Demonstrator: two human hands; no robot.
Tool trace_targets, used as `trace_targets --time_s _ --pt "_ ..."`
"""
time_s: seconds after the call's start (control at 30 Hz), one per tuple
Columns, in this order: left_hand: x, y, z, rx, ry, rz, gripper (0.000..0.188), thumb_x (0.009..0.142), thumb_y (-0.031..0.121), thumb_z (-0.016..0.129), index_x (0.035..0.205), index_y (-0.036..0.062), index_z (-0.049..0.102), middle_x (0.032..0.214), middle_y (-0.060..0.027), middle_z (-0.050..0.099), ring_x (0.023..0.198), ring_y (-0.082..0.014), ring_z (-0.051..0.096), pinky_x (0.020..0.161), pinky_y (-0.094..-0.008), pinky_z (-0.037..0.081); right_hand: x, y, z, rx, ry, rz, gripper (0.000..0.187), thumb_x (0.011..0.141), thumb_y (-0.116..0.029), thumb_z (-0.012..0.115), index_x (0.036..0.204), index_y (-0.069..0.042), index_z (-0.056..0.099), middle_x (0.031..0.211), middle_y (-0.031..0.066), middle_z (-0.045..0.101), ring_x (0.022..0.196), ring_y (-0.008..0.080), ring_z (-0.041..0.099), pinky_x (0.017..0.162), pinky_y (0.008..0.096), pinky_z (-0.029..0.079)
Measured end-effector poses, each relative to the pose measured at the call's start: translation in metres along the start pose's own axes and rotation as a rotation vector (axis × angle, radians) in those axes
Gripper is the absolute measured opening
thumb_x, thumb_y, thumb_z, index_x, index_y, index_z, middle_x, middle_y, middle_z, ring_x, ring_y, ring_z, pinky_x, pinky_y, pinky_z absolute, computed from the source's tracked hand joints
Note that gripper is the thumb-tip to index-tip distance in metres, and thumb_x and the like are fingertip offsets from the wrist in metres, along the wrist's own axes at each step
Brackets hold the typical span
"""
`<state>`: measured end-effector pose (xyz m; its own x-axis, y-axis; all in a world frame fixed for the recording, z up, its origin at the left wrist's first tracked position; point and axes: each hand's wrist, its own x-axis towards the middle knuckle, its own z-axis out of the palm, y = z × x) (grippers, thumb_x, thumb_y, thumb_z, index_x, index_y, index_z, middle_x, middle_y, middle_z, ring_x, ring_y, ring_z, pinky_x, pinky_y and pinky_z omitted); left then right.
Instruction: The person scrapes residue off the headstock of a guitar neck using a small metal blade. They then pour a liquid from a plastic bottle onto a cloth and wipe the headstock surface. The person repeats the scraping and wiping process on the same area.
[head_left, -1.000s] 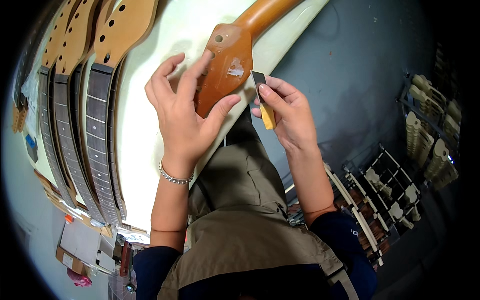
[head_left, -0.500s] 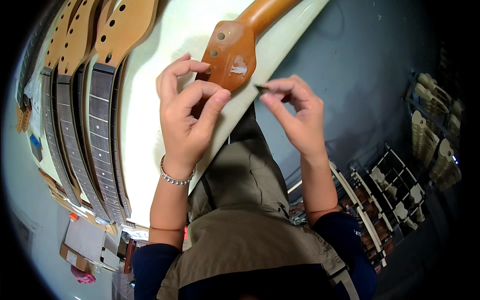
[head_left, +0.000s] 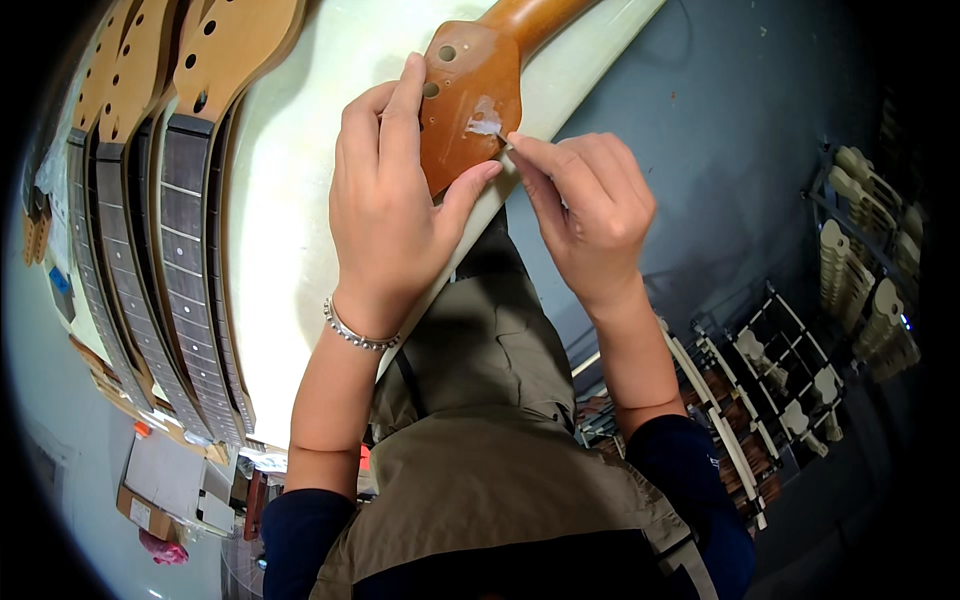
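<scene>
A brown guitar neck (head_left: 545,30) lies on the pale tabletop, its headstock (head_left: 460,150) pointing toward me. The headstock has round holes along its left side and a whitish, shiny patch (head_left: 485,122) near its right edge. My left hand (head_left: 385,200) holds the headstock, fingers along its left edge and thumb at its near end. My right hand (head_left: 590,190) is closed in a pinch at the headstock's right edge, beside the patch. Between thumb and forefinger is a small, thin dark piece, now mostly hidden by the fingertips.
Several guitar necks with dark fretboards (head_left: 185,220) lie side by side at the left of the pale table (head_left: 290,200). The table's edge runs diagonally under my hands. Racks (head_left: 780,380) with pale neck-shaped parts stand on the grey floor at the right.
My left hand has moved from a loose curl near the headstock to lying along it. My right hand has brought the dark piece up to the headstock's right edge.
</scene>
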<state>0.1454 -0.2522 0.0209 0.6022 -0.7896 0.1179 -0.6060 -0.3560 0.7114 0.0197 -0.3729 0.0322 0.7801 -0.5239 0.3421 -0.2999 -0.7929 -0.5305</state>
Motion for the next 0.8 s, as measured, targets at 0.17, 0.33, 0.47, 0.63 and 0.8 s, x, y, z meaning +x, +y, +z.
trace_targets --time_s 0.17,0.33,0.47,0.63,0.8 --pt "0.001 -0.001 0.0 -0.018 0.004 0.009 0.087 0.073 0.022 0.086 0.147 0.0011 0.044 0.12 -0.0158 0.053 0.099 -0.0281 0.06 0.08 -0.0349 0.054 0.0 0.005 0.003 0.011 0.058 0.018 0.023 0.07 -0.002 0.079 0.091 -0.008 0.073 0.07 0.0034 0.058 0.064 0.0222 0.055 0.055 0.0335 0.045" --pt "0.001 -0.001 0.0 -0.025 0.004 0.003 0.086 0.074 0.021 0.086 0.147 0.0013 0.044 0.12 -0.0156 0.053 0.098 -0.0276 0.061 0.079 -0.0344 0.054 0.002 0.002 0.001 0.03 0.022 0.038 0.022 0.071 -0.002 0.079 0.091 -0.008 0.073 0.071 0.0041 0.058 0.064 0.0227 0.055 0.055 0.0337 0.046" --pt "-0.001 0.001 0.0 -0.064 -0.015 -0.059 0.086 0.075 0.02 0.087 0.147 0.0043 0.045 0.123 -0.0131 0.053 0.105 -0.0242 0.059 0.086 -0.0331 0.053 -0.002 0.001 0.002 0.039 0.019 0.027 0.022 0.072 -0.002 0.079 0.091 -0.008 0.073 0.071 0.0042 0.058 0.064 0.0229 0.055 0.055 0.0339 0.045" --pt "0.001 -0.001 0.0 -0.038 -0.001 -0.018 0.085 0.075 0.021 0.086 0.147 0.003 0.044 0.121 -0.0146 0.053 0.101 -0.0262 0.06 0.082 -0.0337 0.054 -0.002 0.001 0.001 0.072 0.015 0.078 0.022 0.072 -0.001 0.079 0.091 -0.007 0.073 0.072 0.0045 0.059 0.064 0.0231 0.056 0.055 0.0336 0.045" --pt "0.0 0.0 0.001 -0.058 -0.002 -0.032 0.085 0.075 0.021 0.086 0.147 0.003 0.044 0.121 -0.0145 0.053 0.101 -0.0262 0.06 0.082 -0.0343 0.054 -0.004 -0.006 0.002 0.079 -0.001 0.064 0.019 0.073 -0.001 0.079 0.091 -0.006 0.072 0.072 0.0054 0.06 0.064 0.0235 0.056 0.056 0.0332 0.046"
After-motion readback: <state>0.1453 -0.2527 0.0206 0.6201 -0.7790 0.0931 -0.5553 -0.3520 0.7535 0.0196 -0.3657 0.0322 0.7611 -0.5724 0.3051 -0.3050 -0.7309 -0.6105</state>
